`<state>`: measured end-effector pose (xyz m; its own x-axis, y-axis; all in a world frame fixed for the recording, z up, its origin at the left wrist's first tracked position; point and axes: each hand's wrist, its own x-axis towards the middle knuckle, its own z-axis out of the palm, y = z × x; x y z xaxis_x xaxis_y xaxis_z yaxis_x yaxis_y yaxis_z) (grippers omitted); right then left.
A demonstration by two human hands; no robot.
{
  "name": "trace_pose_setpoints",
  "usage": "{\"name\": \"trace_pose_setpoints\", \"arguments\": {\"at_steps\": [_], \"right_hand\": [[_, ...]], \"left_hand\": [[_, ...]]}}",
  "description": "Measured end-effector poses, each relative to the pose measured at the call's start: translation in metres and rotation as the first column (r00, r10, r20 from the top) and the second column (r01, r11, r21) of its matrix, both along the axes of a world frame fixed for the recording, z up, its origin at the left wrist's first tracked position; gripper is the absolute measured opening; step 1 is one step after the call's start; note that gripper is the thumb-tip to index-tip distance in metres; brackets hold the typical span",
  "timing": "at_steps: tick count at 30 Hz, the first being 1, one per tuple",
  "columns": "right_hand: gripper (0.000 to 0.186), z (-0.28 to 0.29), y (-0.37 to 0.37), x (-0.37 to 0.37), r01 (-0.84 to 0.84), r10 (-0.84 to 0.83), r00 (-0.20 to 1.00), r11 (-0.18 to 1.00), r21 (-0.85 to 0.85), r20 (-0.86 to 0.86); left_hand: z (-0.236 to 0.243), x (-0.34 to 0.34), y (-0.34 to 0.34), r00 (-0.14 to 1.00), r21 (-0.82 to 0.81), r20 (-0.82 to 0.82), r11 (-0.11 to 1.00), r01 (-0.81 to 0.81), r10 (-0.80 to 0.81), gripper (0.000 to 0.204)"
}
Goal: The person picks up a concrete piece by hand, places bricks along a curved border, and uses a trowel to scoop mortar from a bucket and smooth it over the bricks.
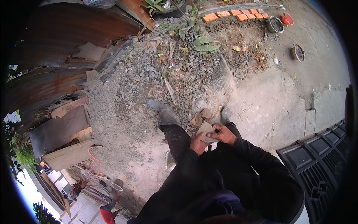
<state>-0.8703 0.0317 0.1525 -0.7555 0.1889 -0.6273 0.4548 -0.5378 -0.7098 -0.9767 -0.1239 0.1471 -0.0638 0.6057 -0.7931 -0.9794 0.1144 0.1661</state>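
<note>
Between my two hands, just above my lap, is a flat, pale grey-tan piece [205,129] with angular edges, like a broken slab; its exact kind is unclear. My left hand [198,144] grips its lower left side, fingers closed. At its right edge my right hand [225,134] is closed too, with thumb and fingers bent over it. A dark spot shows between those fingers, and I cannot make out what it is. Right beyond the piece, brown broken stones [203,115] lie on the ground between my boots.
Grey gravel [138,74] spreads ahead and left, beside rusty metal sheets [48,41]. Orange bricks [242,16], a bucket of grey mix [275,24] and an orange bucket [286,18] stand far right. A black gate [317,160] is at right. People work at lower left.
</note>
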Motion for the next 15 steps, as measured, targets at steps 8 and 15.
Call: {"name": "trace_pose_setpoints", "arguments": {"at_steps": [8, 15], "right_hand": [[0.071, 0.099, 0.037, 0.035, -0.306, 0.279, 0.913, 0.951, -0.049, -0.296], [0.089, 0.119, 0.042, 0.046, -0.513, 0.513, 0.831, 0.856, 0.061, -0.217]], "left_hand": [[0.118, 0.035, -0.007, 0.944, 0.167, -0.328, 0.986, 0.011, 0.045, 0.062], [0.132, 0.066, -0.005, 0.925, 0.043, -0.374, 0.998, -0.052, 0.064, 0.044]]}}
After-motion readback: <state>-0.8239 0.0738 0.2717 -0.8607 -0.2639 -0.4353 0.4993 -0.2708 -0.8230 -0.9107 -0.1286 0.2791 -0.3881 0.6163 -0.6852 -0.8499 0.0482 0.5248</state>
